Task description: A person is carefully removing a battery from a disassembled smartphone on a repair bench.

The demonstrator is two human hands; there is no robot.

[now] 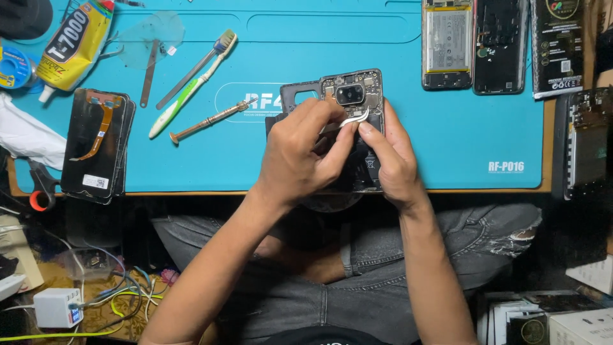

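Teal work mat (447, 147) with pale raised lettering, edged by brown desk (547, 147). Opened phone (357, 96): black frame, dark camera block, grey-brown board. Silvery tweezers (355, 119). Toothbrush (191, 86): white and green handle. Coppery brown screwdriver (211, 120). Yellow glue tube (73, 41) with black lettering, red top, white nozzle. Black screen panel (96, 144) with orange flex ribbon. Second phone (447, 41): silver-grey battery, yellow edge strip. Faded grey jeans (491, 236), frayed white at the knee.

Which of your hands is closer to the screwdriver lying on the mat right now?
Left. The left hand sits just right of the screwdriver tip, over the opened phone. The right hand, pinching the tweezers, is farther right, beyond the left.
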